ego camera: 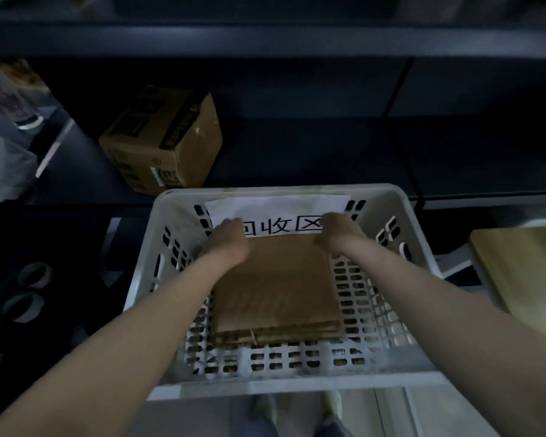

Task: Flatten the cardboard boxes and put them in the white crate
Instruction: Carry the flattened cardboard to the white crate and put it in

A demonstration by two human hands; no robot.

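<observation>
1. Cardboard in flattened form, the flattened cardboard (275,288), is seen lying inside the white crate (297,385), roughly in the middle of its floor, with slotted plastic left bare on both sides and in front.
2. Several brown layers are shown stacked at the near edge of the flattened cardboard.
3. The far left corner is held by the left hand (227,238), whose fingers are curled down over the far edge; the fingertips are hidden.
4. The far right corner is gripped the same way by the right hand (338,231), with its knuckles bent over the edge.
5. Both bare forearms are stretched over the crate's near rim.
6. A paper label (278,212) with black characters is fixed to the crate's far wall, just behind the hands, and its lower corners are covered by them.
7. A cardboard box (161,143), not flattened, is seen tilted on the dark shelf (297,159) behind the crate, to the left.
8. Tape rolls (22,304) are seen in the shadow well to the left of the crate.
9. A wooden board (524,272) is seen to the right of the crate.
10. Shoes (331,402) are partly seen below the near rim, blurred.
</observation>
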